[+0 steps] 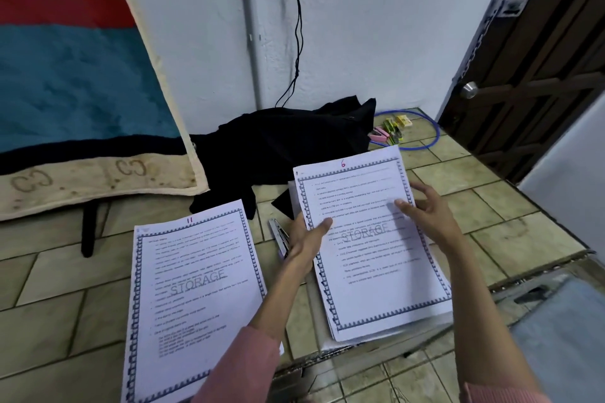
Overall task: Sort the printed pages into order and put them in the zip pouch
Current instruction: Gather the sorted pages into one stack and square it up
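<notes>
Holding the centre-right of the frame, both hands work a stack of printed pages [370, 258] on the tiled floor [491, 213], top sheet marked 6 in red. The left hand [307, 239] grips the stack's left edge, thumb laid over the top sheet, fingers tucked out of sight beneath. The right hand [425, 209] comes in from the right edge, thumb pressed on the paper and fingers loosely spread along the side. Over at lower left a second pile of pages [193, 298] lies flat, its top sheet marked 11, touched by neither hand. A clear zip pouch [376, 353] lies under the held stack, its zipper edge showing along the bottom. Between the piles a stapler [280, 235] peeks out behind the left hand. Upper centre, a black cloth [288, 141] is heaped against the wall.
</notes>
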`<state>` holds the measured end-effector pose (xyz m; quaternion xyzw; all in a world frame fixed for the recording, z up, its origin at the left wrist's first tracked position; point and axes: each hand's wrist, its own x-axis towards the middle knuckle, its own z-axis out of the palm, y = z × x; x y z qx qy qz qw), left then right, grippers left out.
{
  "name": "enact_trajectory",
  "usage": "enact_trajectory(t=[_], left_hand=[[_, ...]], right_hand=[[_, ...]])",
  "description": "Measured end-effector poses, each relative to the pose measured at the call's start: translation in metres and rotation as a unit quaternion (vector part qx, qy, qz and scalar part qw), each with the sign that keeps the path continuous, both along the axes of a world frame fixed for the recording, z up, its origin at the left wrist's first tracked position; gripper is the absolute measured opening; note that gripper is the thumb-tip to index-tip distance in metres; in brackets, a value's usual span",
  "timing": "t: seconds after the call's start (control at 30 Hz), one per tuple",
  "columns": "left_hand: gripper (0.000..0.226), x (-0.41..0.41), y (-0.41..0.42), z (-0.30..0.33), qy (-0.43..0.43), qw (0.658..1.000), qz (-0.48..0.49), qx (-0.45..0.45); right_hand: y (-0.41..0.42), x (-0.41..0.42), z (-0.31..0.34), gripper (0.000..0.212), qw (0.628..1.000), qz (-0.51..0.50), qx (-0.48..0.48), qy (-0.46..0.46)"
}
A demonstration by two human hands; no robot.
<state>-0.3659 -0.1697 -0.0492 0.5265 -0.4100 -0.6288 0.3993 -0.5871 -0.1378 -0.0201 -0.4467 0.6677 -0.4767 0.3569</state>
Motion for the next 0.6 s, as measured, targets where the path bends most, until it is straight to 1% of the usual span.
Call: enact_trajectory(t=[0.03,0.07,0.13,0.17,0.23,0.3,0.33,0.37,0.4,0.47,0.5,0.53,0.6], left_hand=[[0.042,-0.001,-0.001,0.0,0.009,1.0,0.008,0.004],[0.041,-0.002,-0.002,0.001,0.02,1.0,0.011,0.01],[0.043,-0.001,-0.002,0.005,0.031,0.999,-0.01,0.018],[0.045,0.001,-0.002,0.007,0.021,0.999,-0.03,0.01],[0.052,0.014,0.0,0.013,-0.039,0.998,-0.044,-0.034],[0.055,0.039,-0.002,0.022,-0.118,0.989,-0.001,-0.084],[0.053,0.057,-0.004,0.026,-0.151,0.983,0.028,-0.103],[0.05,0.079,-0.006,0.03,-0.176,0.976,0.054,-0.113],[0.047,0.102,-0.007,0.033,-0.203,0.969,0.079,-0.114],[0.045,0.151,-0.005,0.03,-0.267,0.952,0.124,-0.086],[0.046,0.173,-0.001,0.027,-0.296,0.942,0.146,-0.059],[0.045,0.192,0.005,0.024,-0.314,0.934,0.167,-0.041],[0.038,0.217,0.015,0.015,-0.314,0.925,0.213,-0.02]], right_hand=[[0.005,-0.003,-0.002,0.032,0.999,0.014,0.049,0.015],[0.009,-0.007,-0.006,0.03,0.997,0.011,0.075,0.018],[0.017,-0.006,-0.01,0.023,0.998,-0.013,0.055,-0.008],[0.019,-0.003,-0.01,0.022,0.999,-0.021,0.035,-0.029],[0.021,0.01,-0.003,0.027,0.998,-0.015,0.001,-0.061],[0.018,0.037,0.011,0.047,0.998,0.027,-0.031,-0.057],[0.016,0.056,0.016,0.052,0.997,0.054,-0.044,-0.034],[0.012,0.077,0.019,0.051,0.995,0.081,-0.055,0.0],[0.008,0.1,0.018,0.045,0.992,0.107,-0.06,0.04],[0.003,0.151,0.008,0.034,0.982,0.153,-0.067,0.089],[0.002,0.175,-0.001,0.033,0.978,0.172,-0.063,0.096],[0.003,0.198,-0.007,0.034,0.976,0.183,-0.059,0.107],[0.004,0.233,-0.021,0.038,0.971,0.2,-0.049,0.126]])
